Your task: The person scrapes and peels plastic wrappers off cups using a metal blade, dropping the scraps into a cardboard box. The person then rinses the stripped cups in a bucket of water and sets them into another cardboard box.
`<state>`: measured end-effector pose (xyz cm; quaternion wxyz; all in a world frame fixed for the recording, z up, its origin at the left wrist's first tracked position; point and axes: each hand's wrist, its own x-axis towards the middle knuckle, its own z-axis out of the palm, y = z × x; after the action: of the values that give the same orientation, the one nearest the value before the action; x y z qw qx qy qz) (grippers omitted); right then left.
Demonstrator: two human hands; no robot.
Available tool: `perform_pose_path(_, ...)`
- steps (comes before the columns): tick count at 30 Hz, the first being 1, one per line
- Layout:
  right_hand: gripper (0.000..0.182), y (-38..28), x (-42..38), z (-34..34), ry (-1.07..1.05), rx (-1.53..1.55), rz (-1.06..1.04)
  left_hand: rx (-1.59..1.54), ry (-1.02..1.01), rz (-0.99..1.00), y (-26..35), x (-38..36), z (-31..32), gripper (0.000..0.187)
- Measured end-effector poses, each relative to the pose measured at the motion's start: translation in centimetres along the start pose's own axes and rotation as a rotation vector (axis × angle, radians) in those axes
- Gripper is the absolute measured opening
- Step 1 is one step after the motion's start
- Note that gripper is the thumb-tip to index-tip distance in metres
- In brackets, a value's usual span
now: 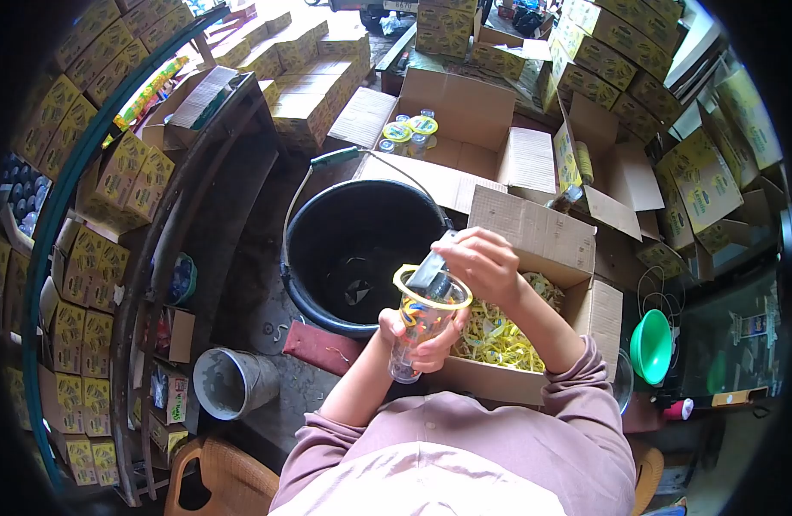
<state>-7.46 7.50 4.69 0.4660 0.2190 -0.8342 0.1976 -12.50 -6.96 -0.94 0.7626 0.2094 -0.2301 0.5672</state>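
My left hand (432, 347) is wrapped round a see-through plastic cup (413, 331) with a colourful print and a yellow rim. The cup tilts slightly over the near edge of a black bucket (305, 225). A flat, grey, blade-like tool (428, 272) is pinched in the fingers of my right hand (482, 262), and its lower end reaches into the cup's mouth at the rim. What kind of tool it is I cannot make out. Beneath my right forearm, yellow strips (499, 340) fill an open cardboard box (533, 225).
Several lidded cups (410, 131) sit in a larger open carton (465, 103) beyond the bucket. A grey bucket (232, 384) is at left, a green bowl (651, 347) at right. Stacked yellow cartons (318, 95) and a dark bench (241, 138) surround the workspace. A red block (321, 347) lies near the bucket.
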Motion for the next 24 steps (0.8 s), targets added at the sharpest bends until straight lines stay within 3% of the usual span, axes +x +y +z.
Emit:
perform_pose_path(3,0.033,0.9,-0.9,-0.5,0.036,-0.15,0.108,0.295,0.24,0.027,0.8,-1.7,0.6,0.065)
perform_pose_path(5,0.034,0.6,-0.7,-1.4,0.045,-0.116,0.297,0.836,0.366,0.08,2.5,-2.6,2.2,0.059)
perform_pose_path(7,0.036,0.1,-2.5,-1.8,0.073,-0.005,0.653,1.258,0.681,0.201,3.6,-3.6,3.7,0.052)
perform_pose_path(10,0.038,-1.0,-6.0,-1.6,0.134,0.165,1.184,1.583,0.886,0.638,5.5,-5.1,2.6,0.05)
perform_pose_path(11,0.038,-1.4,-7.9,-1.1,0.188,0.241,1.264,1.681,0.969,0.762,5.9,-5.5,2.3,0.05)
perform_pose_path(15,0.043,-3.8,-15.7,2.7,0.26,0.567,1.577,1.693,1.153,1.026,6.8,-7.1,0.9,0.048)
perform_pose_path(17,0.044,-5.2,-17.1,4.3,0.27,0.53,1.695,1.744,1.186,1.092,6.9,-7.2,1.0,0.045)
perform_pose_path(24,0.05,-7.6,-17.3,5.3,0.111,0.436,1.689,1.639,1.246,1.106,7.1,-7.5,1.0,0.042)
